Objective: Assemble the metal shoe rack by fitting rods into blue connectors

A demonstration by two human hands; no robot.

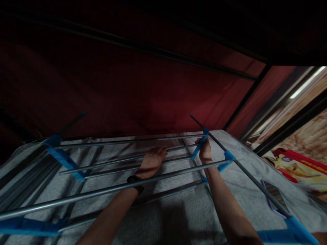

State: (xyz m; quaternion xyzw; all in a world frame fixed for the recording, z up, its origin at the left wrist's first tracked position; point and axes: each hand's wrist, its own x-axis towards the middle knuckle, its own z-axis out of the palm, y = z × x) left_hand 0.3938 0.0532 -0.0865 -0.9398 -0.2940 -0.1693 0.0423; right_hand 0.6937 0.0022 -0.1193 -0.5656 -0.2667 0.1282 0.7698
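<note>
Under the rack's rods [133, 158], the left hand [152, 160] lies open on one rod while the right hand [205, 151] grips a blue connector [200, 146]; steady pressure there would probably seat it squarely.

Both my arms stretched forward, left hand [151, 161] flat with fingers spread, right hand [205, 151] curled in a grip.

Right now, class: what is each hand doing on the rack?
Left hand: open, fingers spread over a metal rod of the rack.
Right hand: closed around the blue connector at the rod ends.
</note>
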